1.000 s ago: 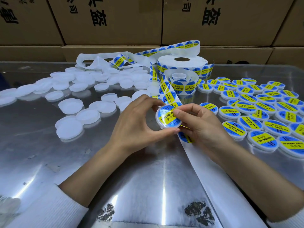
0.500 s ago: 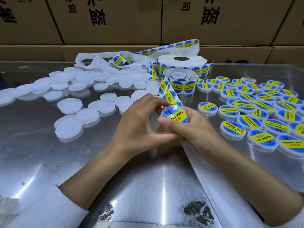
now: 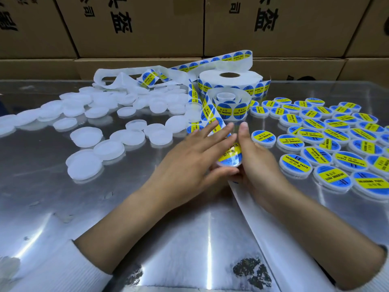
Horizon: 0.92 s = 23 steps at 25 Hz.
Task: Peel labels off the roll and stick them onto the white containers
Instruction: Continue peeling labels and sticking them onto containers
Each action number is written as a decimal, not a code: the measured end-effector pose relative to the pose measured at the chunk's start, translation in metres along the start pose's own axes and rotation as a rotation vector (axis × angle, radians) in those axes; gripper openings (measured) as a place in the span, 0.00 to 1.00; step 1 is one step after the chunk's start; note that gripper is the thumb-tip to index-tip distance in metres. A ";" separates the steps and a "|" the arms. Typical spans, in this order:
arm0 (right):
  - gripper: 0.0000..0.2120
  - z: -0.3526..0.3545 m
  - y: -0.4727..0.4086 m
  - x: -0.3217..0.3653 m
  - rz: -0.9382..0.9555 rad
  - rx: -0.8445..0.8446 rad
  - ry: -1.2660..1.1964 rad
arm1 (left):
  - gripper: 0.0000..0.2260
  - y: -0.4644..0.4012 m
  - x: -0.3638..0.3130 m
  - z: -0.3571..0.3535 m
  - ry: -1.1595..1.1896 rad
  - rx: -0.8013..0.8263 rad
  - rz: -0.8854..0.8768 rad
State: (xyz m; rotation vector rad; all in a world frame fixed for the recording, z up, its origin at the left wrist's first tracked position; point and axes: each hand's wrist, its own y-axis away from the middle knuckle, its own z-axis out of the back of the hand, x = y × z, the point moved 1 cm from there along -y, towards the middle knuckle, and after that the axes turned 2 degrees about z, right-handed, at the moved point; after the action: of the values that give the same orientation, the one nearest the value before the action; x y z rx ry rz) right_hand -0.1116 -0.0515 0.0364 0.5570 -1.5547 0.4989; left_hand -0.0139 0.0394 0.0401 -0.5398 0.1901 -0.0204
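I see the big white label roll (image 3: 230, 77) at the back as my landmark. To its right and nearer me lie dozens of round white containers with blue-and-yellow labels (image 3: 295, 165), done. To its left sit many bare white plastic containers (image 3: 108, 149), still to do; I judge the job roughly half finished. In front of the roll, my right hand (image 3: 255, 165) grips a freshly labelled container (image 3: 230, 155); my left hand (image 3: 189, 160) lies beside it, fingers straight.
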 end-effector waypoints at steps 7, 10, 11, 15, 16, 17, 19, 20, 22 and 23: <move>0.25 0.000 -0.002 0.000 -0.036 0.070 -0.101 | 0.11 0.004 -0.001 -0.003 0.043 -0.262 -0.096; 0.20 0.003 -0.007 0.002 -0.007 0.097 -0.002 | 0.09 0.005 0.003 -0.004 0.067 -0.329 -0.154; 0.19 0.005 -0.009 0.004 0.011 0.090 0.040 | 0.09 0.005 0.005 -0.004 0.042 -0.333 -0.150; 0.19 0.020 -0.017 0.009 -0.018 -0.024 0.005 | 0.13 0.008 0.028 0.005 -0.119 -0.334 0.183; 0.20 0.026 -0.020 0.010 -0.018 -0.065 0.013 | 0.13 0.010 0.037 0.007 -0.129 -0.300 0.308; 0.20 0.032 -0.023 0.011 -0.002 -0.094 0.070 | 0.13 0.011 0.046 0.007 -0.138 -0.246 0.416; 0.18 0.042 -0.030 0.008 0.043 -0.109 0.245 | 0.16 0.015 0.061 0.002 -0.182 -0.077 0.562; 0.18 0.045 -0.032 0.006 0.060 -0.109 0.335 | 0.19 0.016 0.067 -0.001 -0.203 0.037 0.601; 0.19 0.051 -0.035 0.000 0.085 -0.126 0.530 | 0.20 0.017 0.071 -0.007 -0.207 0.160 0.620; 0.19 0.053 -0.035 -0.002 0.099 -0.138 0.643 | 0.18 0.017 0.072 -0.008 -0.186 0.147 0.610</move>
State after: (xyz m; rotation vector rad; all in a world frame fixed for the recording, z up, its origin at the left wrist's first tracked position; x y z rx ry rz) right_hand -0.1313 -0.1123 0.0311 0.1796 -0.9917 0.5720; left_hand 0.0544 0.0454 0.0122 -0.3177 0.1638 0.6029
